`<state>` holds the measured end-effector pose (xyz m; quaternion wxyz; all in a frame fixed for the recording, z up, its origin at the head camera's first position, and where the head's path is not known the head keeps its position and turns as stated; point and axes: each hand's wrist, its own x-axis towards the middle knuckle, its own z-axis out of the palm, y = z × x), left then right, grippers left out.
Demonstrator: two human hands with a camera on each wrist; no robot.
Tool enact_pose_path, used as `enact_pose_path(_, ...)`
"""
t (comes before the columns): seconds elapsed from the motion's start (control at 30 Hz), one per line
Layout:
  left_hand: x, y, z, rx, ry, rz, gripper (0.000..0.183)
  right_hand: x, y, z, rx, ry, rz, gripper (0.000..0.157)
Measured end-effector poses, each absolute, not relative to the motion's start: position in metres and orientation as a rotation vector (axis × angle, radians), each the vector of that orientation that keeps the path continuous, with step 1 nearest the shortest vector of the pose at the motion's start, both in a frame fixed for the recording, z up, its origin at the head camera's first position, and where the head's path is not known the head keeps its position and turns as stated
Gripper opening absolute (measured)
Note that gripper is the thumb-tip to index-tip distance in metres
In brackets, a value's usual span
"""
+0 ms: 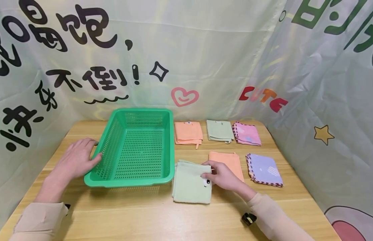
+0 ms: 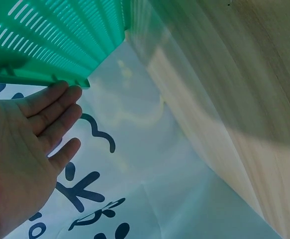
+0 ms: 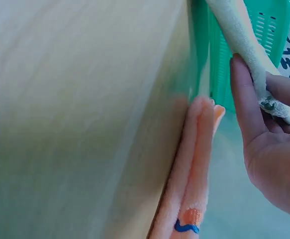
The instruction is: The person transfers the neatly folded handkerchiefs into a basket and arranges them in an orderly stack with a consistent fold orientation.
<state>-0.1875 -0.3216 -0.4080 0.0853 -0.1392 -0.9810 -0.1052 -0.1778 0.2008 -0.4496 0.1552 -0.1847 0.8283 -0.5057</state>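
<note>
A light green folded towel point(image 1: 191, 182) with a small printed face is pinched at its right edge by my right hand point(image 1: 224, 175). In the right wrist view the thumb and fingers point(image 3: 241, 94) hold this towel point(image 3: 249, 50) from both sides, raised off the tabletop. The towel hangs just right of a green perforated basket point(image 1: 129, 183). My left hand point(image 1: 78, 159) rests at the basket's left rim, thumb over the edge. In the left wrist view its fingers point(image 2: 55, 112) stretch out nearly straight below the rim.
Behind my right hand lies an orange folded towel point(image 1: 227, 160), with a purple one point(image 1: 265, 169) to its right. Along the back are another orange towel point(image 1: 188, 134), a pale green one point(image 1: 219, 130) and a pink one point(image 1: 247, 134). Printed curtains point(image 1: 222, 67) enclose the wooden table point(image 1: 129, 214).
</note>
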Motion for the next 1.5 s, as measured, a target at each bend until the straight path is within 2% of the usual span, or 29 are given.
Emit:
enact_pose_path(0.3, -0.185, -0.325, -0.409, -0.406, -2.913, -0.318, 0.055, -0.179, 0.209, -0.436, -0.472, 2.429, -1.534, 0.039)
enact_pose_path(0.7, -0.185, -0.326, -0.407, -0.436, -2.889, -0.275, 0.053, -0.192, 0.213, -0.392, -0.396, 2.491, -1.642, 0.048)
enact_pose_path(0.93, -0.187, -0.326, -0.405, -0.463, -2.869, -0.271, 0.053, -0.208, 0.204, -0.370, -0.417, 2.428, -1.788, 0.042)
enact_pose_path(1.23, -0.189, -0.326, -0.407, -0.468, -2.886, -0.255, 0.052, -0.228, 0.185, -0.346, -0.549, 2.451, -1.756, 0.040)
enact_pose_path(1.5, -0.189, -0.324, -0.407, -0.463, -2.896, -0.253, 0.052, -0.245, 0.163, -0.330, -0.538, 2.438, -1.771, 0.038)
